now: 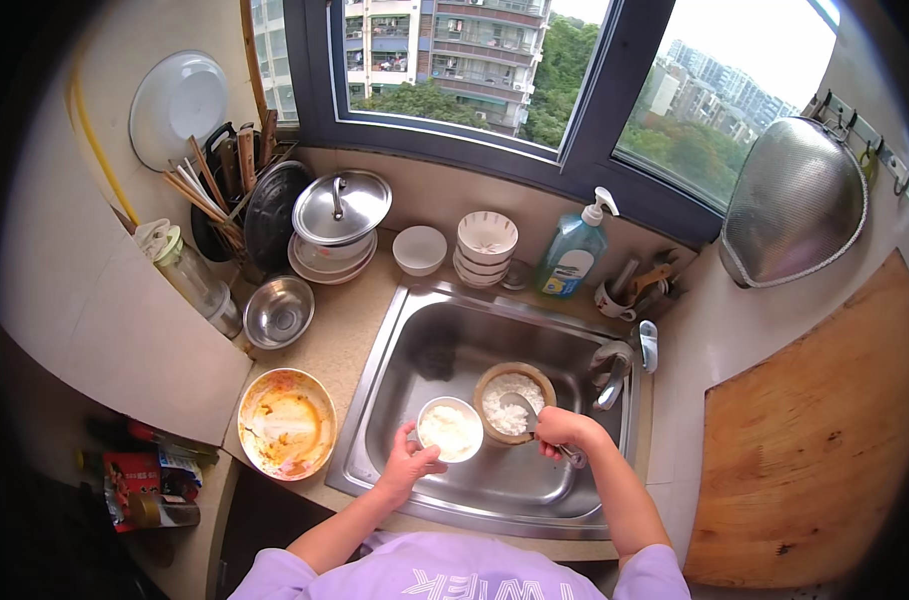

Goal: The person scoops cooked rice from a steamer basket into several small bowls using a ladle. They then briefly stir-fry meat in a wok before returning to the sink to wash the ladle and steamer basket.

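My left hand holds a small white bowl filled with white rice over the stainless steel sink. To its right, a round brown-rimmed pot with more rice inside is in the sink. A metal serving spoon dips into that pot, its handle gripped by my right hand. The bowl is close beside the pot's left rim; whether they touch I cannot tell.
A sauce-stained bowl and a steel bowl stand left of the sink. Behind it are a white bowl, stacked bowls and a soap pump bottle. The faucet is right; a wooden board leans beyond.
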### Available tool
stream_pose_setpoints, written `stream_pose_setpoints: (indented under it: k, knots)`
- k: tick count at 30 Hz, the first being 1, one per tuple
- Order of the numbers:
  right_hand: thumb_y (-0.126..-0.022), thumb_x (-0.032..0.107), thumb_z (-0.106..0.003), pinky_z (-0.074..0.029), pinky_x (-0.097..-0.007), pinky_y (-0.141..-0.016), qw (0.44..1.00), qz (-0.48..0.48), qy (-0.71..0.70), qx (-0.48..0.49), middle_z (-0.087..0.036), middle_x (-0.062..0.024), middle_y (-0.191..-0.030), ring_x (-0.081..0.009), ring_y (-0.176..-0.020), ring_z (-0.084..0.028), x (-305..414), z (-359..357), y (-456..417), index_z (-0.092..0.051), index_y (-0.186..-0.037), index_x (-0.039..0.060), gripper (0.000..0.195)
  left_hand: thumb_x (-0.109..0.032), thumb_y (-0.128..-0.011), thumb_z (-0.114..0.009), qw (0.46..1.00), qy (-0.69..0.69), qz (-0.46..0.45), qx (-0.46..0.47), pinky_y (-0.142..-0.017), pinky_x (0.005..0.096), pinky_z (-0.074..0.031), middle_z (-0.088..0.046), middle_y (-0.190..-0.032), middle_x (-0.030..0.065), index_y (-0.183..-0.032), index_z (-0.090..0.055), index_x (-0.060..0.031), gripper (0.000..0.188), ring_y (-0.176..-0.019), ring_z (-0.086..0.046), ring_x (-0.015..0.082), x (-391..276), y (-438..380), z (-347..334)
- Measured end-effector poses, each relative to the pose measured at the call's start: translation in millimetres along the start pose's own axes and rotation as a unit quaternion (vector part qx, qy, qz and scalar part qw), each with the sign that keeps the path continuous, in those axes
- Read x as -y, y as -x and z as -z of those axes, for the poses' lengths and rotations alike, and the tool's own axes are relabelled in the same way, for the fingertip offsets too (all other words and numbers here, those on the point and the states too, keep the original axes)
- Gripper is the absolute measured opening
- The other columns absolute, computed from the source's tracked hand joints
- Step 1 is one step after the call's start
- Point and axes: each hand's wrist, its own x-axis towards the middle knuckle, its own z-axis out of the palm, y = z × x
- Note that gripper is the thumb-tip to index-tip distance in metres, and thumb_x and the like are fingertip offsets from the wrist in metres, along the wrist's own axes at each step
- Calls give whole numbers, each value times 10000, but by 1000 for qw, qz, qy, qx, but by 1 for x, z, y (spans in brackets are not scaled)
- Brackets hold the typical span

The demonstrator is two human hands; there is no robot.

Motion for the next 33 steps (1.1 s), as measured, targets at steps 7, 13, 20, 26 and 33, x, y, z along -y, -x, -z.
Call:
stream_pose_setpoints:
  k: [7, 13, 20, 26, 33]
  knots:
    - [-898, 105, -453, -411, -221, -381, 972, 30, -225, 63, -544, -20, -584, -69, -418, -451, -40, 15, -7, -567, -912, -45, 189, -106, -820, -624, 1000, 13, 1, 16, -790, 396, -536, -496, -1138, 171, -1357, -124, -58, 735, -931, -599, 268, -3, 2, -1]
    - [-915, 132, -445, -400, -213, -353, 950, 114, -290, 12, -528, -22, -561, -67, -384, -423, -40, 11, 29, -555, -932, -45, 209, -122, -827, -615, 999, 22, 10, 43, -803, 403, -529, -492, -1156, 176, -1363, -112, -49, 739, -947, -594, 265, -16, 8, -8]
    - [-906, 150, -465, -424, -287, -391, 955, 196, -108, -194, -557, -69, -571, -140, -421, -517, 0, -45, 68, -500, -885, 10, 146, -155, -852, -587, 996, 24, 40, 78, -860, 449, -500, -500, -1156, 185, -1333, -189, -88, 628, -966, -590, 290, -19, -1, -29]
    - [-884, 104, -498, -477, -412, -521, 845, 324, 133, -405, -592, -175, -616, -338, -565, -603, -18, -86, 46, -486, -916, 28, 84, -163, -858, -592, 990, 53, 71, 114, -874, 444, -487, -474, -1195, 183, -1331, -215, -96, 610, -990, -580, 287, -12, -15, -41]
    - [-924, 107, -441, -423, -290, -380, 900, 295, -55, -317, -562, -77, -541, -139, -392, -526, -22, -67, 71, -492, -899, 2, 119, -138, -852, -599, 986, 74, 68, 134, -897, 439, -478, -433, -1265, 158, -1361, -176, -103, 663, -1062, -547, 282, -7, -19, -41]
